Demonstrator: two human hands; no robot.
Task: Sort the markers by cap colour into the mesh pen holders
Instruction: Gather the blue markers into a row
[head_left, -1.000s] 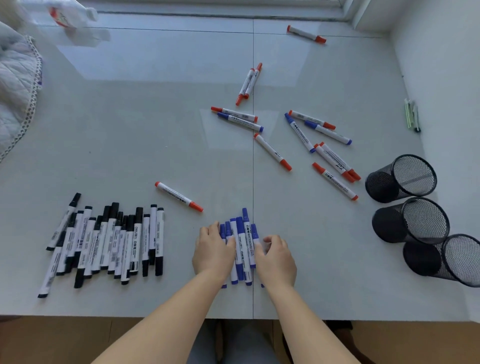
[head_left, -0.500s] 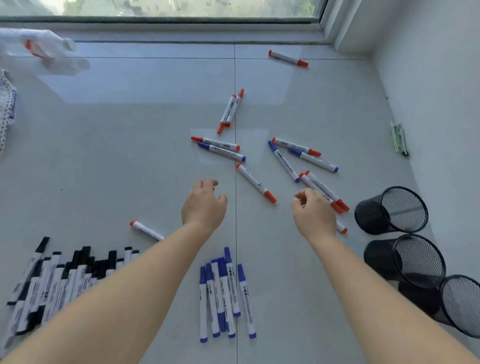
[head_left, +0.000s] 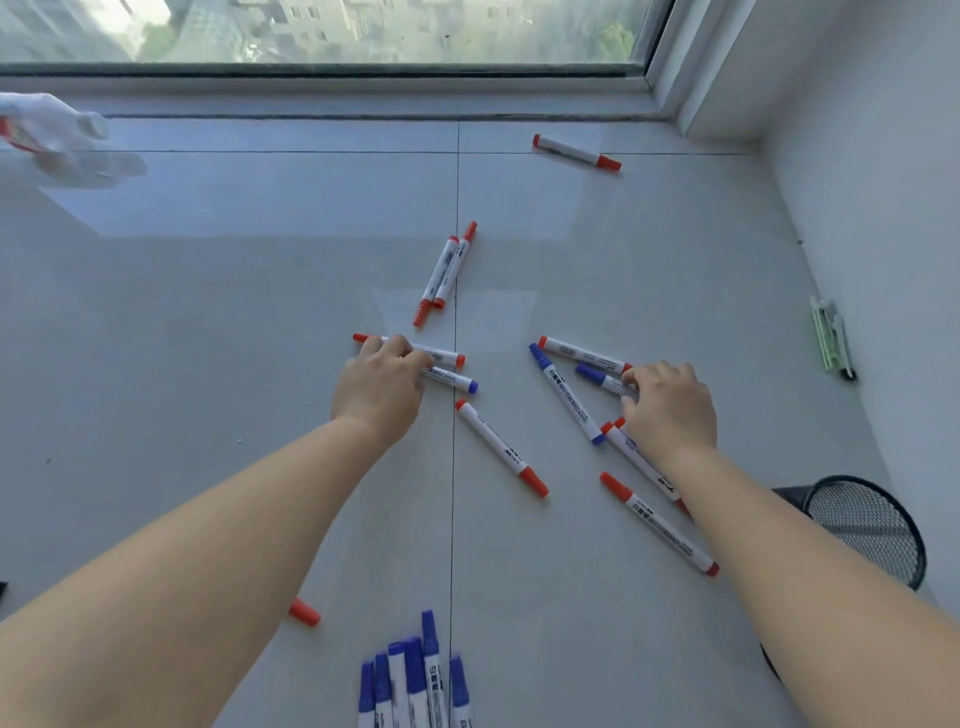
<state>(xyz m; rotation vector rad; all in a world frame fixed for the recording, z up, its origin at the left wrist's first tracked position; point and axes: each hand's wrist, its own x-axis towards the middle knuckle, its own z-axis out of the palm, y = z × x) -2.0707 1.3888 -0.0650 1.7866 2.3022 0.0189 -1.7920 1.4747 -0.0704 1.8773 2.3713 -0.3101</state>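
markers (head_left: 497, 448) mid-table, mesh holder (head_left: 866, 529) right

Pale grey tiled surface (head_left: 208, 312) with dark grout lines, wide window (head_left: 332, 31) along the far edge, white wall (head_left: 872, 156) on the right, soft daylight

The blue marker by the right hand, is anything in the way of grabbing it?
No. The right hand already has its fingers on the short-looking blue marker. A red marker lies just beyond it and another blue marker to its left, neither blocking.
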